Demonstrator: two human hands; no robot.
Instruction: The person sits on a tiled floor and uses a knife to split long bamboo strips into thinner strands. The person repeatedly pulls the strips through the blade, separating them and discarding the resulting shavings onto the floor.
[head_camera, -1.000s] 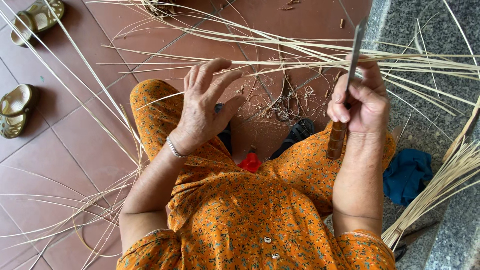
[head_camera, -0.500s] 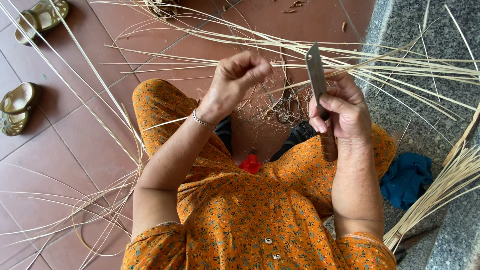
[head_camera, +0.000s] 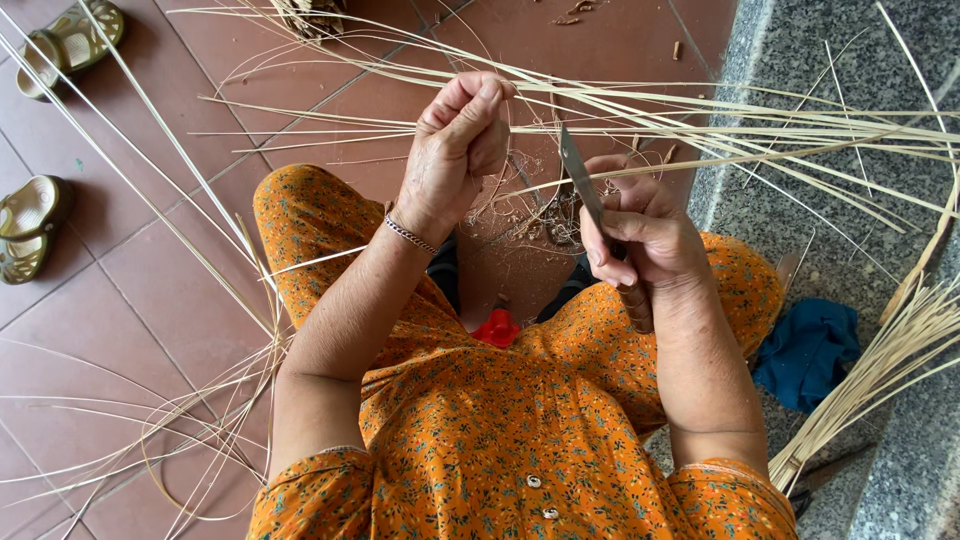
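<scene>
While you sit on tiled floor (head_camera: 150, 290), left hand (head_camera: 455, 150) lifted, fingers pinched on thin strip (head_camera: 720, 130) running right. Right hand (head_camera: 635, 235) fisted round knife (head_camera: 600, 225), blade up, touching strips. Bundle (head_camera: 880, 370) at right, near blue cloth (head_camera: 810, 350). Sandals (head_camera: 30, 230) well left.

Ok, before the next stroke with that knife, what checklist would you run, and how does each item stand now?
1. Right hand wrapped firmly round the knife handle: ok.
2. Left hand fingers pinched on a thin strip: ok.
3. Left hand apart from the blade: ok.
4. Blade edge set against the strip: cannot tell.
5. Blade raised above the orange-clad lap, not touching it: ok.
6. Loose strips at the right out of both hands' way: ok.
</scene>
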